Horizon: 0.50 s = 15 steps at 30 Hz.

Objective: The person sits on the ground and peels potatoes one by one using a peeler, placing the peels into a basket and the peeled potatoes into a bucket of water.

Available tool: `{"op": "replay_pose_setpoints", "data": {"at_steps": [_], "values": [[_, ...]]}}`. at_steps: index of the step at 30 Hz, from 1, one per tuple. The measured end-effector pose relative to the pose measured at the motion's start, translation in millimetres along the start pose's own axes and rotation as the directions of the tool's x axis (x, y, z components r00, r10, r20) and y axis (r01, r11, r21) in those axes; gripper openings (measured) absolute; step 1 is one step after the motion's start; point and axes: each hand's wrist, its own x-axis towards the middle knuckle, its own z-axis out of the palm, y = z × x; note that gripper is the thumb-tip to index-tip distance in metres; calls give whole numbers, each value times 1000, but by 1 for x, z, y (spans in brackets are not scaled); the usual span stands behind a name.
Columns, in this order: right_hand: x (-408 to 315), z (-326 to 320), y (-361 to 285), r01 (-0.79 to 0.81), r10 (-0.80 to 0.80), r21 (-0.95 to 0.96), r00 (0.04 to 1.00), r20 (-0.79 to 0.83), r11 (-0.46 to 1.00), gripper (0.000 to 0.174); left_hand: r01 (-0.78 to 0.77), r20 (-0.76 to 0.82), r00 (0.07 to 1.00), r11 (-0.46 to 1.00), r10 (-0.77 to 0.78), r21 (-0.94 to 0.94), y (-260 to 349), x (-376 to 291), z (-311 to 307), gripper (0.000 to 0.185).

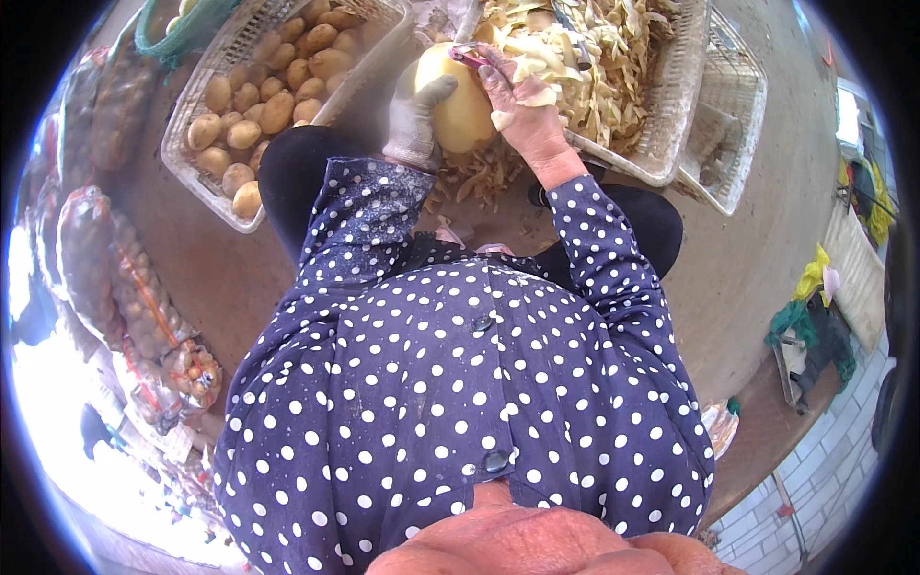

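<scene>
My left hand, in a soiled whitish knit glove, grips a large, pale yellow potato with the thumb across its near face. Most of its visible surface is bare of skin. My right hand, ungloved, holds a vegetable peeler with a pinkish-red handle near the potato's upper right. Pale strips of peel cling to the right hand's fingers and back. Below the potato, more peelings lie on the floor between my knees.
To the left, a white plastic crate holds several unpeeled potatoes. A second crate, heaped with peelings, is at the right, over another white crate. Mesh sacks of potatoes line the left side. A green net is at upper left.
</scene>
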Motion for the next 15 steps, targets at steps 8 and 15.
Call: {"op": "replay_pose_setpoints", "data": {"at_steps": [8, 15], "values": [[-69, -17, -16, -231, 210, 230, 971, 114, 945, 32, 37, -27, 999, 997, -35, 66, 3, 0, -1, 52], [-61, -41, 0, -369, 275, 819, 923, 269, 439, 32, 124, 100, 987, 992, -122, -16, 7, 3, -11, 57]]}}
